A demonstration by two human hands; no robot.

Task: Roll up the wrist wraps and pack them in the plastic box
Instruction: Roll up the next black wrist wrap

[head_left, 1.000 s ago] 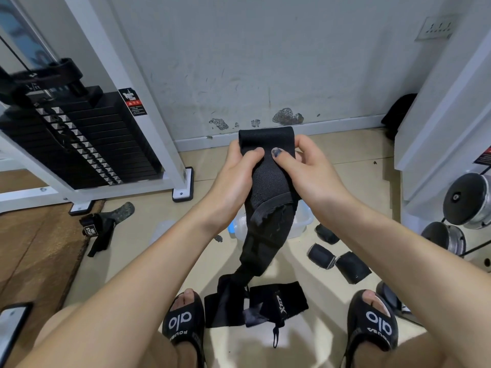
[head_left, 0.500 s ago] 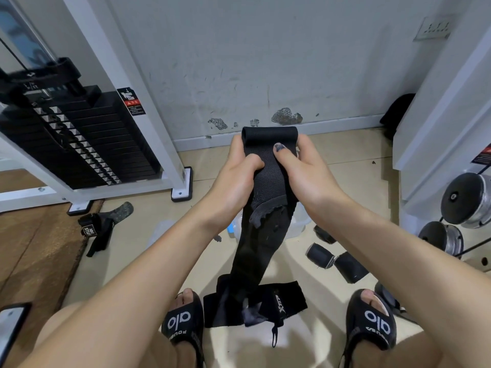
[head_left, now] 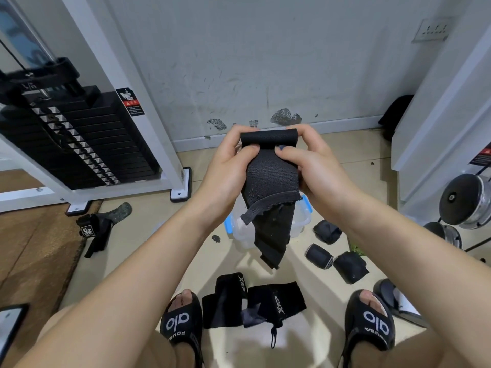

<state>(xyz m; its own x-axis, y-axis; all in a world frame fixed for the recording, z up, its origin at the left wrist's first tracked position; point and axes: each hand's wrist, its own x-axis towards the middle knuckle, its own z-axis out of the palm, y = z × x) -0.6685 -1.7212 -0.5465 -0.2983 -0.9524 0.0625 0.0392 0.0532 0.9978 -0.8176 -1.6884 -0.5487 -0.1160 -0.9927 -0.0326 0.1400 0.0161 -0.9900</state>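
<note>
Wrist wrap [head_left: 269, 166] rolled top pinched in left hand [head_left: 228, 166] and right hand [head_left: 316, 168] grip, tail dangling below

Black weight stack [head_left: 77, 139] in white frame, dumbbells [head_left: 463, 200] at right, black slides [head_left: 183, 324], phone [head_left: 10, 328], brown mat [head_left: 34, 256]

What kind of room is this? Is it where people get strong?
Most likely a gym. There's a weight stack on a white machine, round dumbbells at the right, and wrist wraps on the floor that both hands are rolling up.
</note>
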